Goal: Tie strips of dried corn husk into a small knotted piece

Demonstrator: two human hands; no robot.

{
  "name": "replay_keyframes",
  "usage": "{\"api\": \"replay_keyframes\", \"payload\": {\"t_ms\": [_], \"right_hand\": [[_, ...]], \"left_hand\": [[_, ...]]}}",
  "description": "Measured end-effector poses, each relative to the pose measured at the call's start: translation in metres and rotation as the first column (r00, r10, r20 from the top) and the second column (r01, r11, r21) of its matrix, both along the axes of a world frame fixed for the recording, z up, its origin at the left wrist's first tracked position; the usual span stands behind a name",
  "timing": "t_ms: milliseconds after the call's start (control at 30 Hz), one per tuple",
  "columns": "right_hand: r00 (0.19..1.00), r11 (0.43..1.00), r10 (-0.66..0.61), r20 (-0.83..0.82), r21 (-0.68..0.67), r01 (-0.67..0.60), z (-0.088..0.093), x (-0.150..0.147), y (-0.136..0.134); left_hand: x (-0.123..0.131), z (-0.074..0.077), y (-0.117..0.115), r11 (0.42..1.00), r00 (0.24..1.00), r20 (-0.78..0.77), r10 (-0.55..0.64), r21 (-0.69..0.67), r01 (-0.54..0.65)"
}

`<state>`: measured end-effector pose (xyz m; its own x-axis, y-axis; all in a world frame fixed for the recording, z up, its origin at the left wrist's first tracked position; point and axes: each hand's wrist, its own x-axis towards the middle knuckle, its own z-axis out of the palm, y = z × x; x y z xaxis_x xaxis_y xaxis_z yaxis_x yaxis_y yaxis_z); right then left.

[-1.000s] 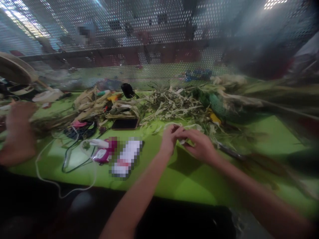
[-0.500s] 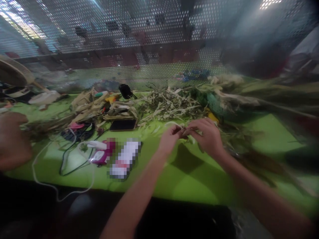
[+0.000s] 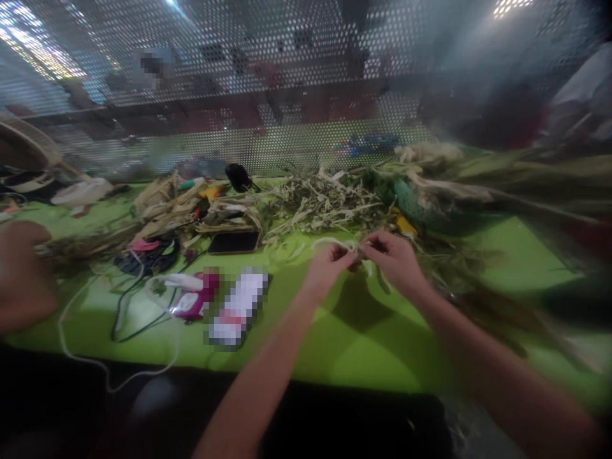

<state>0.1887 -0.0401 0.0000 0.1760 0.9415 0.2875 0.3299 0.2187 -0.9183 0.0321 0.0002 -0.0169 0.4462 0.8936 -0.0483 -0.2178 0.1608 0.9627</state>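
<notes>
My left hand (image 3: pixel 329 266) and my right hand (image 3: pixel 393 260) meet above the green table (image 3: pixel 335 350), with thumbs and fingers pinched together. Between them is a pale, thin plant strip (image 3: pixel 325 241), looking like dried leaf or husk. One end curves out to the left over my left hand, and short ends hang down between the hands. Both hands grip it close to the same spot, where the fingers partly hide it. Just beyond the hands lies a heap of dried, shredded plant strips (image 3: pixel 329 197).
A dark phone (image 3: pixel 233 242) and a second, blurred-out phone (image 3: pixel 239 306) lie left of my hands. Near them are a magenta pouch (image 3: pixel 196 299) and a white cord (image 3: pixel 86 360). Another person's arm (image 3: pixel 23 277) rests at far left. A perforated screen (image 3: pixel 268 146) stands behind.
My right fingers have shifted slightly to the right, opening a small gap between the hands. More of the pale strip shows, curving left and hanging below.
</notes>
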Motion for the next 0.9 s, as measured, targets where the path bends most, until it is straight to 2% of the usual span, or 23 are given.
{"api": "replay_keyframes", "payload": {"t_ms": [133, 300, 400, 500, 600, 733, 900], "right_hand": [[0.998, 0.998, 0.05, -0.03, -0.037, -0.051, 0.002, 0.0, -0.001], [0.99, 0.989, 0.138, 0.006, -0.061, -0.137, 0.004, 0.001, -0.003], [0.982, 0.98, 0.186, -0.014, -0.062, -0.187, 0.005, 0.0, -0.004], [0.974, 0.976, 0.219, 0.053, -0.025, -0.218, 0.006, -0.001, -0.004], [0.947, 0.967, 0.227, 0.226, 0.064, -0.247, 0.004, 0.0, -0.003], [0.914, 0.954, 0.151, 0.377, 0.187, -0.235, 0.001, 0.002, -0.003], [0.916, 0.943, 0.035, 0.4, 0.291, -0.163, 0.001, 0.001, -0.003]], "left_hand": [[-0.002, -0.004, 0.006, 0.995, 0.995, -0.043, 0.087, -0.045, -0.089], [-0.004, -0.004, 0.01, 0.969, 0.976, -0.016, 0.216, -0.117, -0.216], [-0.004, -0.003, 0.01, 0.959, 0.967, 0.003, 0.253, -0.134, -0.251], [-0.004, -0.003, 0.01, 0.961, 0.968, -0.001, 0.249, -0.124, -0.247], [-0.005, -0.004, 0.012, 0.966, 0.972, -0.038, 0.233, -0.102, -0.236], [-0.004, -0.011, 0.013, 0.981, 0.979, -0.074, 0.191, -0.009, -0.192], [-0.002, -0.017, 0.008, 0.99, 0.99, -0.097, 0.101, 0.108, -0.09]]}}
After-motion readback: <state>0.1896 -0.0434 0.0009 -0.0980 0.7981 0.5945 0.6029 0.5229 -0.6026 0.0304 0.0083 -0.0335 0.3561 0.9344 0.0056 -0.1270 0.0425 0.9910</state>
